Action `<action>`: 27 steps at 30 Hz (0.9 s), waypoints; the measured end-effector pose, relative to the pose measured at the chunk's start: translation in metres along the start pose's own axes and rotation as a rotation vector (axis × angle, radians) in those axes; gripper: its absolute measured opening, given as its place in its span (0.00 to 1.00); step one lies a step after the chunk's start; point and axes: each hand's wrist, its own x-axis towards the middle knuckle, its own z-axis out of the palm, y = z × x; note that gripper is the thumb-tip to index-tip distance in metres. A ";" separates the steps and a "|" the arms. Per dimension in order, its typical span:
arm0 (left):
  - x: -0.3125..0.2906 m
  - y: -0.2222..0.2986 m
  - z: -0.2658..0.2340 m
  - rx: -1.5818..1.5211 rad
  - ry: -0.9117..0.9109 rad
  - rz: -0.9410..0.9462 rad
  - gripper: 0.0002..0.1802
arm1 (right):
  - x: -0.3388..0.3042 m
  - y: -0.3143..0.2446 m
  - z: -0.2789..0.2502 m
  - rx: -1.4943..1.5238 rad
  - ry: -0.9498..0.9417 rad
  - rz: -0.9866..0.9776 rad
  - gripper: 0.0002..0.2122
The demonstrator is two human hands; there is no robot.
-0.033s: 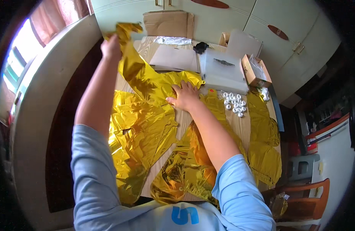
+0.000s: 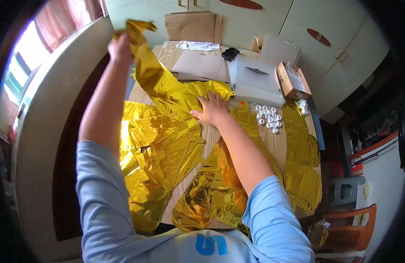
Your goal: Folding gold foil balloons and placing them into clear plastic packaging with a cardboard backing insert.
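Observation:
A flat gold foil balloon (image 2: 152, 72) stretches across the far left of the table, its left end raised off the surface. My left hand (image 2: 121, 49) is closed around that raised end, with a loose flap sticking out beyond the fist. Fingers spread, my right hand (image 2: 215, 109) lies flat on the other end of the same foil. Closer to me, another gold foil sheet (image 2: 161, 149) is spread out on the left. A crumpled gold foil piece (image 2: 211, 188) lies at the table's near middle, partly under my right forearm.
Small white ring-shaped rolls (image 2: 268, 117) sit right of my right hand. Behind them are a stack of clear plastic sheets (image 2: 255, 87) and an open cardboard box (image 2: 292, 83). More gold foil (image 2: 301, 162) covers the right side. A wooden chair (image 2: 351, 232) stands at the lower right.
My left hand has moved a little left and away from me, drawing the raised end of the foil balloon with it. My right hand stays in place on the foil.

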 end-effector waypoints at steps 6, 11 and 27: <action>0.031 0.182 0.002 0.749 -0.410 0.660 0.20 | 0.005 0.004 0.005 -0.042 0.042 0.003 0.38; -0.067 0.219 0.049 1.061 -0.730 1.079 0.17 | 0.008 0.030 0.000 0.202 0.373 -0.081 0.39; -0.353 0.161 -0.009 0.759 -0.880 1.198 0.23 | -0.122 0.028 -0.215 0.425 0.505 -0.412 0.10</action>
